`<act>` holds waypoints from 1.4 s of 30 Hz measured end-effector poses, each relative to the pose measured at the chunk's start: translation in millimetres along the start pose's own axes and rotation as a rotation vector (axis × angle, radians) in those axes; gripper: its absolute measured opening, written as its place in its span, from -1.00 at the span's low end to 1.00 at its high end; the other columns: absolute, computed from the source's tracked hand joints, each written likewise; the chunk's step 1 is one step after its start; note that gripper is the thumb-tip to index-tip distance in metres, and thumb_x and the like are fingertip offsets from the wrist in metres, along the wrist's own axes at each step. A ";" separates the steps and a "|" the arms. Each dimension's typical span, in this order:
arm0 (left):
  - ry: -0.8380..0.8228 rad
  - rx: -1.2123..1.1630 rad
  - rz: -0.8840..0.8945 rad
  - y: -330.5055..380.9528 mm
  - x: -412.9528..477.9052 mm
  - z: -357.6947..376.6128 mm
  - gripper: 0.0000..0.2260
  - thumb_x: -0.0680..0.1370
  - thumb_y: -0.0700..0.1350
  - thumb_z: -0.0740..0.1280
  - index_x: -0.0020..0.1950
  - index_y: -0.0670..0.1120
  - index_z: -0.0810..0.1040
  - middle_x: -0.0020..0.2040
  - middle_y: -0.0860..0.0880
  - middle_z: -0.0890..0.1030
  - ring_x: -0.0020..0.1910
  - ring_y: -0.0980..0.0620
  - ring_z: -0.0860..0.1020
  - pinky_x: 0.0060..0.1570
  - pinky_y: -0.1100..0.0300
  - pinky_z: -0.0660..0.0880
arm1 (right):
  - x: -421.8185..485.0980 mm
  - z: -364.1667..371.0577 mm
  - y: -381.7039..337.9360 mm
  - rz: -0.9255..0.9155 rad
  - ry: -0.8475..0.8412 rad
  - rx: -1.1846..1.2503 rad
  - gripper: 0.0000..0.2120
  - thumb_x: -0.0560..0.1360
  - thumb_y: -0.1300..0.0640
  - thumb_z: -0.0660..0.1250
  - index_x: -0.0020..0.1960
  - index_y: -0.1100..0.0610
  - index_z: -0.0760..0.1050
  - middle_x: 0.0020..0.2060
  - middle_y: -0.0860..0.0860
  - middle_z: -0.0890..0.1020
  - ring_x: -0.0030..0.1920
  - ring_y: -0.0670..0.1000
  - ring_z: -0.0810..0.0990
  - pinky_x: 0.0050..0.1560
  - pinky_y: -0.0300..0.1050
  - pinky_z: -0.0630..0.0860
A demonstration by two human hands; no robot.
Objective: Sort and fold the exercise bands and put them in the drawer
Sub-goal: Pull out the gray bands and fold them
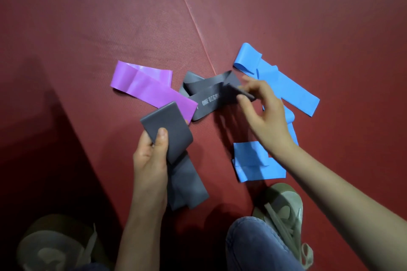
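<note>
My left hand (150, 156) grips a folded grey band (174, 134) with the thumb on top; its loose end hangs down toward my knees. My right hand (262, 108) pinches the right end of a second grey band (207, 94) that lies crumpled on the mat and carries white lettering. A purple band (143, 86) lies flat to the left, partly under the held grey band. One blue band (277, 77) lies stretched at the right behind my right hand. Another blue band (255, 163) sits folded near my right forearm. No drawer is in view.
Everything lies on a red textured floor mat (88, 28) with a seam (193, 22) running diagonally from the top toward the bands. My two shoes (284, 207) (57, 246) and a denim-clad knee (253, 246) fill the bottom edge.
</note>
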State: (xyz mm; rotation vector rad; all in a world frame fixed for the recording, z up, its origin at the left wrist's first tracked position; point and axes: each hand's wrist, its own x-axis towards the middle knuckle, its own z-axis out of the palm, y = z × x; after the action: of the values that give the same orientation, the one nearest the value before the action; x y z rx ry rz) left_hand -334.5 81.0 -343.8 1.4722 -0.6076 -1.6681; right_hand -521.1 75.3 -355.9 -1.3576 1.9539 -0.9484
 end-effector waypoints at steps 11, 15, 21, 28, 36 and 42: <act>-0.013 -0.066 -0.032 4.8 -0.9 0.2 -0.94 0.48 -0.13 0.27 -0.11 -0.02 0.53 -0.31 0.10 0.66 -0.32 0.20 0.59 -0.26 0.34 0.55 | -18.6 -7.9 -71.4 0.276 -0.807 0.499 -0.88 0.36 0.20 0.31 -0.23 -0.02 0.48 -0.42 -0.09 0.53 -0.35 -0.14 0.43 -0.33 -0.31 0.39; -0.052 -0.087 -0.070 2.4 -1.7 0.9 -0.86 0.48 -0.16 0.25 -0.11 0.01 0.58 -0.26 0.07 0.68 -0.26 0.12 0.61 -0.24 0.30 0.56 | -16.6 14.5 -73.8 0.333 -0.644 0.594 -0.80 0.42 0.30 0.31 -0.15 0.00 0.43 -0.45 -0.12 0.55 -0.43 -0.24 0.45 -0.37 -0.41 0.39; -0.073 -0.097 -0.081 5.0 -0.1 -0.4 -0.78 0.55 -0.25 0.16 -0.01 -0.01 0.55 -0.18 0.06 0.69 -0.19 0.12 0.62 -0.18 0.32 0.56 | -18.0 40.5 -79.6 0.283 -0.480 0.486 -0.69 0.43 0.14 0.21 0.07 -0.17 0.26 -0.38 -0.03 0.53 -0.33 -0.03 0.44 -0.22 -0.14 0.40; -0.109 -0.088 -0.103 4.8 -1.3 1.1 -0.74 0.55 -0.30 0.14 -0.01 -0.01 0.55 -0.19 0.06 0.69 -0.20 0.13 0.63 -0.23 0.32 0.54 | -26.2 42.0 -86.9 0.228 -0.311 0.336 -0.68 0.56 0.19 0.06 0.27 -0.08 0.22 -0.46 -0.12 0.32 -0.41 -0.14 0.34 -0.24 -0.13 0.32; -0.100 -0.090 -0.051 6.6 0.4 4.4 -0.73 0.53 -0.39 0.13 -0.04 -0.05 0.49 -0.29 0.13 0.68 -0.29 0.23 0.62 -0.29 0.41 0.52 | -29.4 62.0 -91.5 0.266 -0.190 0.293 -0.68 0.52 0.06 0.04 0.24 -0.15 0.18 -0.27 0.13 0.53 -0.25 0.08 0.49 -0.01 0.25 0.43; -0.095 -0.084 -0.040 4.5 0.1 2.8 -0.79 0.52 -0.34 0.18 0.00 -0.08 0.52 -0.25 0.11 0.69 -0.26 0.20 0.62 -0.22 0.37 0.54 | -32.0 64.5 -94.2 0.249 -0.118 0.361 -0.75 0.52 0.10 0.06 0.14 -0.18 0.26 -0.34 0.16 0.49 -0.31 0.05 0.44 -0.12 0.24 0.44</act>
State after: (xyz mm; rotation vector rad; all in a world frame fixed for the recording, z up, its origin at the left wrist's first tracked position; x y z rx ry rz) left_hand -336.1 78.0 -339.7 1.3595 -0.5561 -1.7811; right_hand -409.7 69.0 -315.5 -0.9232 1.7128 -1.0145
